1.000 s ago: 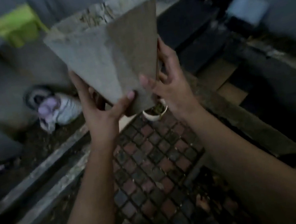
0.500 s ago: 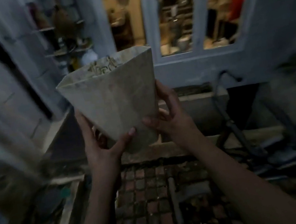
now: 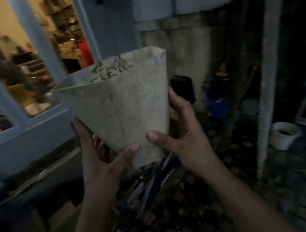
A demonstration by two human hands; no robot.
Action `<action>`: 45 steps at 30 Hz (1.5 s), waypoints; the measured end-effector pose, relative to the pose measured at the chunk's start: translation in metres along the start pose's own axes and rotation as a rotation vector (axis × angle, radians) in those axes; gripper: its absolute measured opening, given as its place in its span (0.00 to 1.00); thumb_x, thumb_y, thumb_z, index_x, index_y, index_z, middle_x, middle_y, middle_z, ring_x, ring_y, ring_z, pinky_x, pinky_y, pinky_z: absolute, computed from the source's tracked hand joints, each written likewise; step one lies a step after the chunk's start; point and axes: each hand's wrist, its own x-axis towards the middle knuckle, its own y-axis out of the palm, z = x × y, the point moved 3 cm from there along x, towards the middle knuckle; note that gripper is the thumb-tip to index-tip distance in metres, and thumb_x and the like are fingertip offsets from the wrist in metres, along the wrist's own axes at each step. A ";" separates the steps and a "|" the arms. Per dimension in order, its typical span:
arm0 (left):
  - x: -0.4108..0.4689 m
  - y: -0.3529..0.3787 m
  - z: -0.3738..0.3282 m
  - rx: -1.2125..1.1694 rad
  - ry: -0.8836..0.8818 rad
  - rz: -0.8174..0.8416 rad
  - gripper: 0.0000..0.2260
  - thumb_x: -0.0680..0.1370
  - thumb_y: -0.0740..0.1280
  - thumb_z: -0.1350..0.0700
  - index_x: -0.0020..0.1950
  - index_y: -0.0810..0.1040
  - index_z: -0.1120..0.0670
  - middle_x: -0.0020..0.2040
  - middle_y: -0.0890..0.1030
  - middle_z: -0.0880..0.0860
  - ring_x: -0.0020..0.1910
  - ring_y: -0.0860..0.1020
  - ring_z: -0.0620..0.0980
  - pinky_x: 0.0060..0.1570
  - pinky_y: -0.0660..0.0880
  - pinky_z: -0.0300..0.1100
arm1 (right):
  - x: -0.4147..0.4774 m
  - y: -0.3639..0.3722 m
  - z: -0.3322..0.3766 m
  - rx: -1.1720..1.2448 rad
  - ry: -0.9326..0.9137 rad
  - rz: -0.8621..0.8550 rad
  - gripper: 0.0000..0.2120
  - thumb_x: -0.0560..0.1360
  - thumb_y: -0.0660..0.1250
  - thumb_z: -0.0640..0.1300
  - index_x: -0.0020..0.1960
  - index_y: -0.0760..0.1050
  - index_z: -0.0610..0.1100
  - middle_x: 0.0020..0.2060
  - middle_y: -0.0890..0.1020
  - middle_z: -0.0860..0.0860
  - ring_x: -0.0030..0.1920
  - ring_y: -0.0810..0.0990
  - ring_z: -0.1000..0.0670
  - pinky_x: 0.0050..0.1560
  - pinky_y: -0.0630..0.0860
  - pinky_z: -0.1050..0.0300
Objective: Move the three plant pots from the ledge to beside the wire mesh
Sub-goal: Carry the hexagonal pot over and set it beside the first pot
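I hold a tapered grey plant pot (image 3: pixel 125 110) aloft, left hand (image 3: pixel 102 153) and right hand (image 3: pixel 184 135) gripping its narrow base, dry sprigs (image 3: pixel 109 70) at its rim; a white pot (image 3: pixel 284 135) sits on the paving at right.

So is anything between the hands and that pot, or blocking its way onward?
Nothing between them: the left hand and right hand both grip the tapered plant pot near its base. The wire mesh isn't plainly visible, so its path can't be judged; dark metal clutter lies on the paving below.
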 end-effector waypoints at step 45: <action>-0.028 0.928 0.313 -0.503 -0.448 0.958 0.50 0.67 0.84 0.44 0.81 0.57 0.31 0.79 0.71 0.45 0.77 0.73 0.50 0.66 0.79 0.52 | -0.061 -0.873 -0.029 -0.317 0.193 -0.980 0.40 0.67 0.82 0.53 0.72 0.66 0.63 0.74 0.70 0.64 0.72 0.74 0.52 0.58 0.83 0.45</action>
